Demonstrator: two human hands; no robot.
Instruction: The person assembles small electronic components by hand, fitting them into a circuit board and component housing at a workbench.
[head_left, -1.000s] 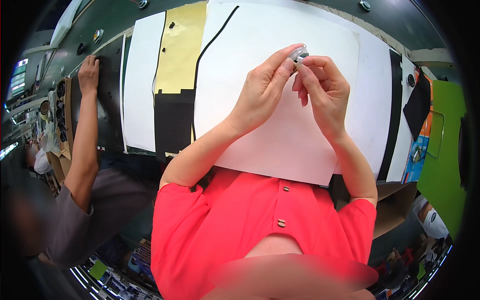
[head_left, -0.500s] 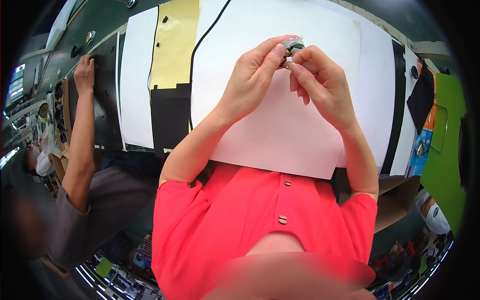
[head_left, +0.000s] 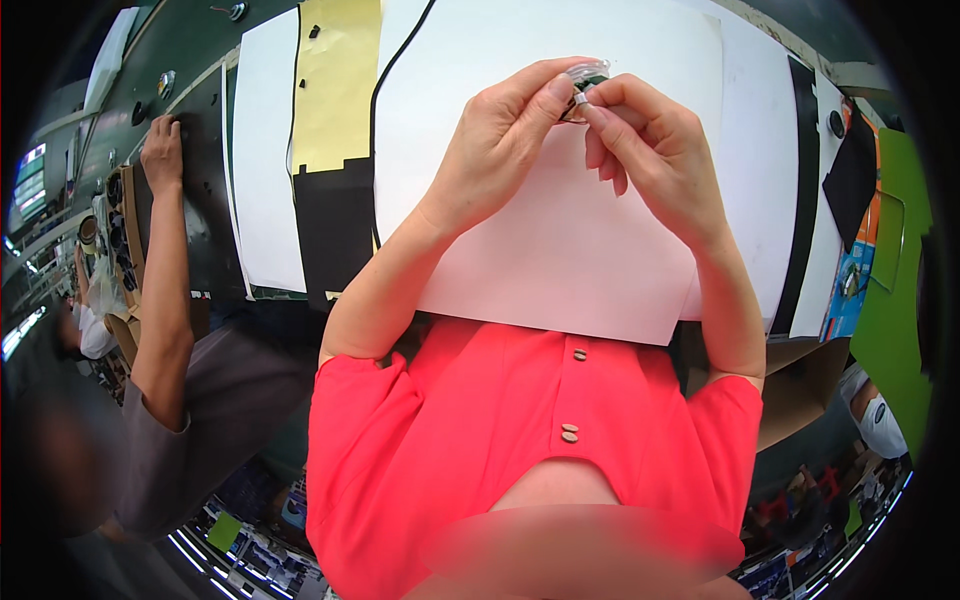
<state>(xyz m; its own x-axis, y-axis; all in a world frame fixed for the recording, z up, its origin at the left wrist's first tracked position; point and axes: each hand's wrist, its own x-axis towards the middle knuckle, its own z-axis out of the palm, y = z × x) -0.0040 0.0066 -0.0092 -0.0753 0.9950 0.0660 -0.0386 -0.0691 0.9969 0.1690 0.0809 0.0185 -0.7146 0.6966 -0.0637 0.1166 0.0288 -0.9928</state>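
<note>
My left hand (head_left: 505, 135) is closed on a small electronic part (head_left: 590, 74) with a clear plastic cover, a dark green area and thin wires. At its near side, my right hand (head_left: 655, 150) pinches a small white connector (head_left: 580, 99) between thumb and forefinger. The other right fingers are curled in. Both hands almost touch, raised over a large white sheet (head_left: 540, 260) on the table. My fingers hide much of the part, so I cannot tell whether the connector is plugged in.
To the left lie a yellow sheet (head_left: 337, 100) with small black pieces, a black sheet (head_left: 335, 225) and a black cable (head_left: 385, 85). A co-worker's hand (head_left: 162, 150) rests on the dark table at far left. A green panel (head_left: 885, 300) stands at far right.
The whole view has shifted slightly. My hands remain together on the part, and the white connector appears slightly turned and higher between them. The co-worker's hand stays at about the same place.
</note>
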